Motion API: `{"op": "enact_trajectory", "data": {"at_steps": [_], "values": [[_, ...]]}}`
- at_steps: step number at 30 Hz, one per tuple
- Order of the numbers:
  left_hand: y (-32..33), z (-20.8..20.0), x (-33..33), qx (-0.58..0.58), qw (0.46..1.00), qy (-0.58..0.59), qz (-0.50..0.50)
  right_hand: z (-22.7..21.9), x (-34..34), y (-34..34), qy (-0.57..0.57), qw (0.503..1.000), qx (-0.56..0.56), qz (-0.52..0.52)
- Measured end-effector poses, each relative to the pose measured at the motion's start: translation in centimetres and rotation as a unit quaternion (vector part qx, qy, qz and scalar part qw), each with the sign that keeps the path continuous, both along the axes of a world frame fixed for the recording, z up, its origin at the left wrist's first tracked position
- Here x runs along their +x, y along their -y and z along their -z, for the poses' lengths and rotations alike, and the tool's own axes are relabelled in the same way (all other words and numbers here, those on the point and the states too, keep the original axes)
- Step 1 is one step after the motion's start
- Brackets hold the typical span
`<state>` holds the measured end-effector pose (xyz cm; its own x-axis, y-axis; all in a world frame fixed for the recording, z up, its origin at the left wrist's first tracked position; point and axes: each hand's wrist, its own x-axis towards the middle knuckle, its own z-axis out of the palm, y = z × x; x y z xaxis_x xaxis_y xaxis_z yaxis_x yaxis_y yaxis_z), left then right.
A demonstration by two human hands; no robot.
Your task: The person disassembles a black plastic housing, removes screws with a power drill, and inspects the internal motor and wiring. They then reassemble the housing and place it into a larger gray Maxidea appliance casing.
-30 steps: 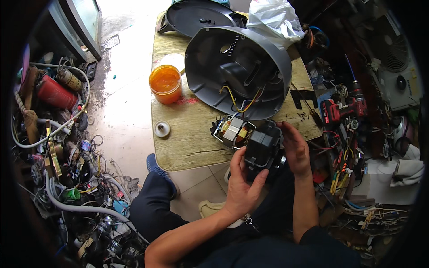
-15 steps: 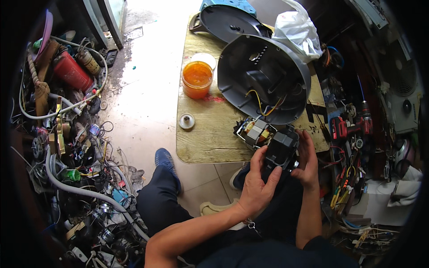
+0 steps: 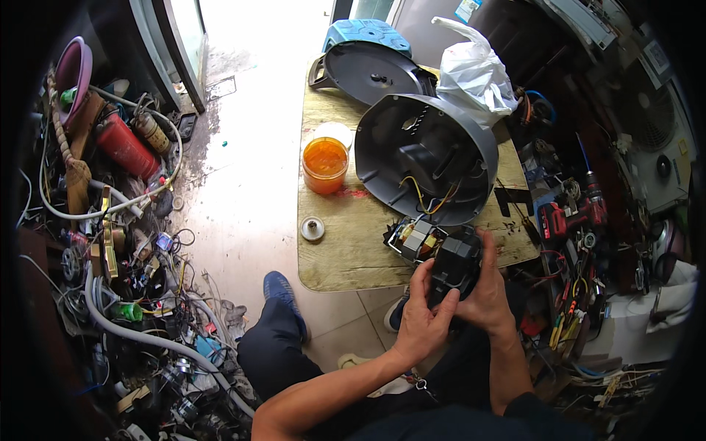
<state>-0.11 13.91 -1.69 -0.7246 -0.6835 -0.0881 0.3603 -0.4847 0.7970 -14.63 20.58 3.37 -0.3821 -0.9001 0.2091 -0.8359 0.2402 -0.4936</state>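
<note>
Both my hands hold an electric motor (image 3: 418, 239) by the black boxy housing (image 3: 454, 259) fixed to its end, at the table's near edge. My left hand (image 3: 423, 320) presses its thumb and fingers along the left side and lower end. My right hand (image 3: 491, 298) wraps the right side, its fingertips near the upper corner. The motor's windings and metal core show on the left of the housing. Yellow and other thin wires (image 3: 421, 198) run from it into a large dark-grey appliance shell (image 3: 434, 167), lying with its hollow side up.
On the wooden table (image 3: 346, 257) are a tub of orange grease (image 3: 325, 166), a small round metal part (image 3: 312, 228), a dark round lid (image 3: 375, 72) and a white plastic bag (image 3: 476, 81). A red cordless drill (image 3: 573, 213) and several tools lie right; cables and scrap (image 3: 162, 316) heap left.
My right hand has closed in lower around the black housing, its thumb shifting toward my left hand. The head view has tilted, so the table and its things appear lower.
</note>
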Motion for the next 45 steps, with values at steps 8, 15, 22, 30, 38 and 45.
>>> {"op": "enact_trajectory", "data": {"at_steps": [8, 15, 22, 30, 38, 45], "values": [[-0.1, 0.1, -0.3, -0.01, 1.0, -0.017, 0.015, -0.8, -0.4, 0.1, -0.001, 1.0, 0.009, 0.013], [-0.2, 0.1, -0.9, 0.006, 0.998, -0.039, 0.042, -0.7, -3.2, -0.2, 0.005, 0.999, -0.007, -0.031], [-0.7, 1.7, -1.6, -0.074, 0.996, -0.026, 0.043, 0.3, -6.3, -1.2, 0.033, 0.997, -0.001, -0.063], [0.9, 0.8, -0.5, -0.106, 0.988, 0.015, 0.108, 1.1, -7.5, -1.8, 0.067, 0.995, 0.023, -0.075], [1.2, 0.7, -0.9, -0.084, 0.991, 0.017, 0.099, 0.6, -7.0, -1.6, 0.039, 0.997, 0.032, -0.065], [1.2, 0.8, -0.9, -0.092, 0.992, 0.009, 0.085, 0.6, -6.8, -1.9, 0.011, 0.998, 0.041, -0.05]]}}
